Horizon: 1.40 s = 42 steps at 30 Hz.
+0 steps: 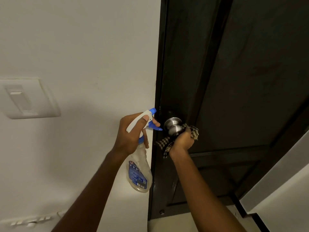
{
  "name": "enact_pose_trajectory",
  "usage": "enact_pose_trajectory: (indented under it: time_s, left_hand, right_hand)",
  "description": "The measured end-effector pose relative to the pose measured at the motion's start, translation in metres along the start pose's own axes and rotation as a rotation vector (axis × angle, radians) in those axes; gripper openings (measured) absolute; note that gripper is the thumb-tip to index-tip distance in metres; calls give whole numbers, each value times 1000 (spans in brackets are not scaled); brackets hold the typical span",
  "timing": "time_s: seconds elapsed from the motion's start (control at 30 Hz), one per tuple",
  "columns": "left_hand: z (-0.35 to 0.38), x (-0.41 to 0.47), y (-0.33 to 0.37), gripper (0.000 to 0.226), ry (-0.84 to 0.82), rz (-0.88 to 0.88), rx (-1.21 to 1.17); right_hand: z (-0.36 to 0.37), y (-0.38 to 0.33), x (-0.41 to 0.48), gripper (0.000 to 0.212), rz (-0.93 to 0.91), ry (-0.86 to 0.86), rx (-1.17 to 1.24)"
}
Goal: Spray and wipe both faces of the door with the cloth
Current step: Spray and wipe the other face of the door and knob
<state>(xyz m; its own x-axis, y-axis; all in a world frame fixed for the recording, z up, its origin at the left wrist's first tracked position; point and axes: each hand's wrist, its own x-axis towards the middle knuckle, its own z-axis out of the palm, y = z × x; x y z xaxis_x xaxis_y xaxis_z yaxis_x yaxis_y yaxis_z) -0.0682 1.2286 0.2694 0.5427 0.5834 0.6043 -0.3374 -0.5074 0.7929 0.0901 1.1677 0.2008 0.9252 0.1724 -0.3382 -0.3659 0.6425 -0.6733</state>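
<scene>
Left hand (132, 136) gripping spray bottle (139, 171), right hand (183, 139) at its 3 o'clock clutching checked cloth (163, 144) around knob (173, 125), dark door (242, 97)

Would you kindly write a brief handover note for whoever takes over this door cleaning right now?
Left hand grips the clear plastic spray bottle with its blue-and-white trigger head, nozzle toward the door edge.
Right hand grips the brown-and-cream checked cloth round the round steel knob of the dark panelled door.
Done: cannot tell how much is wiped.
Left: finish this face, then the other, which is out of view.
</scene>
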Motion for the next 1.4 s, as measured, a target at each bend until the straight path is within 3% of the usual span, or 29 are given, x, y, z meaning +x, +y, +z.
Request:
enact_pose_trajectory:
  time_s: [0.07,0.13,0.2,0.27,0.33,0.43,0.47,0.53,0.6,0.67,0.73,0.8,0.9,0.97,1.07,1.17,1.3,1.4]
  left_hand:
    - [0,1,0,25,3,-3,12]
    - [0,2,2,29,-7,-11,15]
    - [-1,2,1,30,-8,-16,30]
    - [-3,-1,1,24,-1,-28,39]
    - [-6,-4,-1,22,-3,-35,49]
    - [-11,-8,-2,24,-14,-39,40]
    - [-13,-10,-2,27,-15,-19,39]
    - [-19,-10,1,24,-18,18,43]
    - [-23,-10,3,18,-36,37,36]
    - [-25,-9,5,19,-57,44,35]
    - [-28,-7,6,23,-77,44,19]
    - [-31,-7,7,31,-113,69,1]
    - [-33,-7,9,39,-155,88,-21]
    - [-34,-9,9,38,-146,80,-25]
    - [-33,-10,10,38,-142,67,-19]
    - [-30,-10,14,31,-115,58,-22]
    - [-29,-9,13,26,-84,39,-6]
    - [-28,-10,12,24,-62,22,-5]
  right_hand:
    - [-12,10,-5,27,-623,-49,-403]
    - [-28,20,3,47,-1132,-286,-1047]
    - [-40,21,22,59,-1488,-459,-1495]
    - [-42,18,31,64,-1613,-461,-1684]
    - [-38,15,33,66,-1506,-390,-1681]
    - [-25,10,20,53,-1210,-277,-1413]
    - [-20,10,14,38,-1062,-205,-1216]
    - [-12,9,16,12,-548,-5,-611]
    - [-21,10,22,21,-42,4,-54]
    - [-42,12,24,40,83,45,84]
    - [-52,12,14,36,-9,102,50]
    - [-49,5,1,32,-284,146,-37]
    - [-33,2,-14,33,-712,137,-405]
    - [-28,11,-14,38,-862,0,-646]
    - [-25,24,-5,50,-951,-166,-1078]
    - [-26,21,5,69,-939,-175,-1318]
    - [-21,13,8,75,-908,-154,-1380]
    - [-9,16,2,67,-801,-73,-1216]
